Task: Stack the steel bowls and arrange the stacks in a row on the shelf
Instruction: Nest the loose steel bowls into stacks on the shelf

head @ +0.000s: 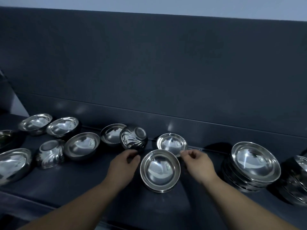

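Two hands show in my feed, both reaching over the front edge of the shelf. Items are listed front to back.

- Near stack: mid-shelf, between my two hands, mouth up. A doubled rim shows, so it is more than one bowl. It is round, with no long axis.
- Left hand: just left of the near stack, fingers curled at the lower edge of the tipped bowl. I cannot tell whether they grip it.
- Right hand: just right of the near stack. Thumb and forefinger pinch the near rim of the rear bowl.
- Right stack: tall, mouth up, toward the right end. A further stack is cut off by the frame beside it.
- Large bowl: left end by the front edge, mouth up.
- Inverted bowl: base up, fluted side showing.
- Open bowl: mouth up, just right of the inverted bowl.
- Rear bowl: mouth up, directly behind the near stack, near the back edge.
- Tipped bowl: on its side, base turned up toward me, mouth facing down and left. It leans against the back bowl, which sits mouth up.
- Far-left pair and: mouth up, side by side at the back left corner.
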{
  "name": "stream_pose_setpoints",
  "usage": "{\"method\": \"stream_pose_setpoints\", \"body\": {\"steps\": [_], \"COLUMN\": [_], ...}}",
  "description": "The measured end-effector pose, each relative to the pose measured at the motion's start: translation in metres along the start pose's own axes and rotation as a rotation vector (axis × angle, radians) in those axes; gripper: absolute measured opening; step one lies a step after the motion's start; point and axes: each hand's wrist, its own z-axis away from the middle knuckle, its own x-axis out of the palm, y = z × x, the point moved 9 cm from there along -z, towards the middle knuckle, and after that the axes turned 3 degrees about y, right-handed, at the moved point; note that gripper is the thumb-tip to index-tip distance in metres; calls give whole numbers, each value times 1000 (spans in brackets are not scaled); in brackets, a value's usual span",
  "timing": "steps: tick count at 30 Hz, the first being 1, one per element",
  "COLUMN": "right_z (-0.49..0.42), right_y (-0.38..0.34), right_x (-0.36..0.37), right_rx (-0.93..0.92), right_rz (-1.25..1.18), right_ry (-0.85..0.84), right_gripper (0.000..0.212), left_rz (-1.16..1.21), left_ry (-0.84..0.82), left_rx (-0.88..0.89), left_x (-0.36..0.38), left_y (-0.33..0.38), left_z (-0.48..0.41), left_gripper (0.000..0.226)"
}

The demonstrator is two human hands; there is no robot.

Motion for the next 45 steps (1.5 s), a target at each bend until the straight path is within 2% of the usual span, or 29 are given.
{"method": "stream_pose_setpoints", "body": {"steps": [3,5,7,9,11,13,17,21,24,29,32,35,37,40,45], "right_z": [-12,-22,-30,-35,-37,-37,-37,-34,-27,-9,4,13,16,22,39], "right_y": [-3,4,14,23,28,29,27,24,18,9,2,-4,-9,-20,-42], "right_x": [-6,-1,11,26,37,41,40,31,16,-8,-20,-35,-46,-57,-46], "right_rx": [23,86,166,254,322,346,361,348,311,289,272,248,220,170,129], "right_rz": [2,-63,-133,-234,-308,-339,-399,-473,-523,-593,-623,-627,-620,-617,-554], "right_ry": [50,45,-5,-101,-162,-183,-166,-130,-79,-10,26,81,118,144,64], "right_gripper": [16,28,38,33,19,10,9,8,8,19,24,27,30,23,14], "left_rz": [45,111,227,423,580,684,805,776,623,255,44,-93,-177,-268,-323], "left_ry": [218,241,165,54,-10,-29,-59,-89,-124,-137,-156,-206,-260,-272,-257], "left_rx": [-14,-138,-334,-442,-495,-527,-532,-372,-194,289,547,729,800,896,931], "left_x": [-26,-29,-15,6,20,25,30,20,6,-26,-31,-23,-13,-6,1], "left_y": [-3,-12,-28,-35,-36,-35,-29,-3,21,69,84,87,82,78,62], "left_z": [-18,-29,-35,-39,-40,-41,-43,-46,-40,-14,15,38,46,54,56], "left_gripper": [37,46,45,30,15,10,7,11,8,18,11,32,33,24,20]}}
